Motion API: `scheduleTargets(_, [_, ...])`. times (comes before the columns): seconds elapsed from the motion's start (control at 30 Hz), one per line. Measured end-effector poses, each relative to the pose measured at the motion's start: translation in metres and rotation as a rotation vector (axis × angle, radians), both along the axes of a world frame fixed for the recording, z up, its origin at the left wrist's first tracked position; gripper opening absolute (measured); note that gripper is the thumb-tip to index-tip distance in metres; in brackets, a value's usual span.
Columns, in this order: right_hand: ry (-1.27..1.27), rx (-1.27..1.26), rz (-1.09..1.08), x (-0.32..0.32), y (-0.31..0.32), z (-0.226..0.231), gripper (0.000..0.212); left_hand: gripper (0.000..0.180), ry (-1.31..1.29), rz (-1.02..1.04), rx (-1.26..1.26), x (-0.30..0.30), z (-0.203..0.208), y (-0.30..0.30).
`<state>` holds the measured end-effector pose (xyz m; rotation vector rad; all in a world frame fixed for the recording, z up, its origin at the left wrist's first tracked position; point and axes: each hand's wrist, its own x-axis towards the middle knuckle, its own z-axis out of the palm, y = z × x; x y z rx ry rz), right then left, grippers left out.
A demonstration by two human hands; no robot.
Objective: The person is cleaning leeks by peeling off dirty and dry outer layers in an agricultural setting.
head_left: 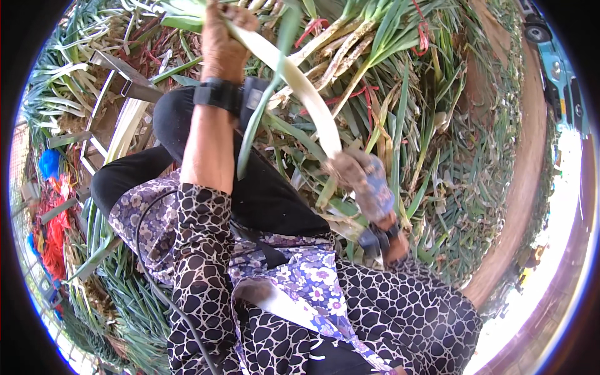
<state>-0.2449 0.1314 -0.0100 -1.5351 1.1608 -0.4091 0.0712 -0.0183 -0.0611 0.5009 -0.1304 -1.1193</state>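
A thick green onion (310,103) with a long white stalk stretches between my two hands. My left hand (224,44), bare and with a black strap at the wrist, is closed around its upper, leafy part at the top of the view. A long green leaf hangs down beside that wrist. At the stalk's lower end is my right hand (361,181), in a dirty bluish glove and blurred by motion. Its fingers are closed on the white end, and the root tip is hidden. Several more green onions (340,47) lie just beyond, tied in a bunch with red string.
Loose leaves and peelings (431,200) cover the ground to the right. Piled green onions (125,306) lie at the lower left, near red string (55,231). A metal frame (128,78) stands by my knee. A turquoise vehicle (559,75) is at the far right.
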Motion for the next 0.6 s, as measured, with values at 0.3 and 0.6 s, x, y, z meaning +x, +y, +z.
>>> scheduleTargets(0.3, [0.273,-0.127,-0.081,-0.063,0.077,0.042,0.023,0.023,-0.125,-0.084,0.247,-0.095,0.026,0.003])
scheduleTargets(0.6, [0.787,-0.519,-0.162,-0.084,0.029,-0.004,0.066,0.039,-0.213,0.262,0.224,-0.065,0.057,0.014])
